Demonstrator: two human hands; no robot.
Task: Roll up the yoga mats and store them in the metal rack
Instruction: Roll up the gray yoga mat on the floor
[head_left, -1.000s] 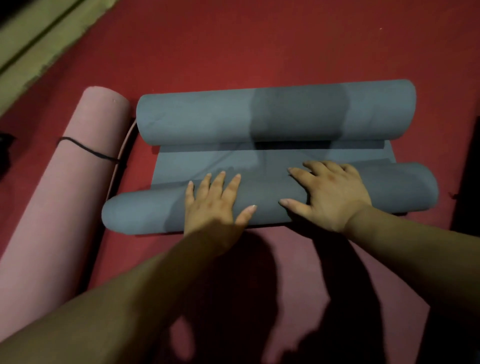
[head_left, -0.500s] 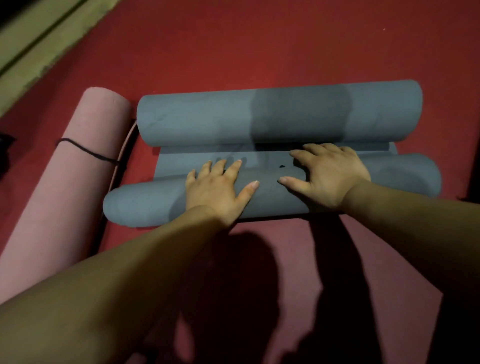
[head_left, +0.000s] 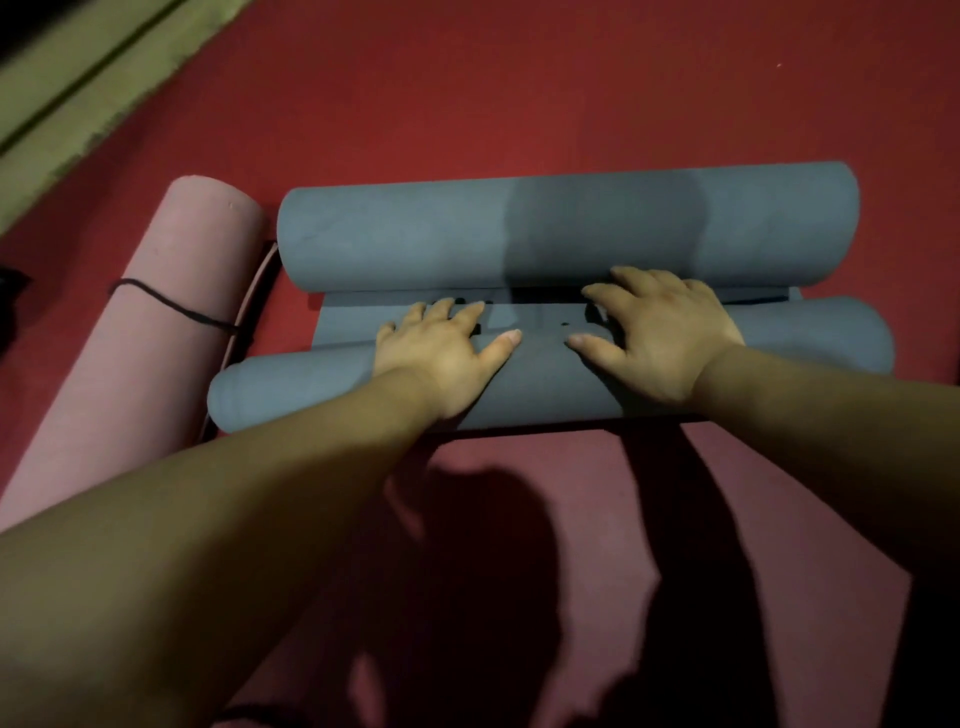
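While the pink mat (head_left: 156, 338) lies rolled and tied to the left of the left grip (head_left: 441, 353), that grip and the right grip (head_left: 660, 338) press, fingers spread flat, on the grey mat (head_left: 545, 384) beneath them, a narrow strip just ahead unrolled, so racking, with no rack visible, seemingly lies ahead.

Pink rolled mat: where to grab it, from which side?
Grip the pink rolled mat round its body beside the black string, from above on the side away from the grey mat: it lies flat, already tied, and the grey mat crowds its other side.
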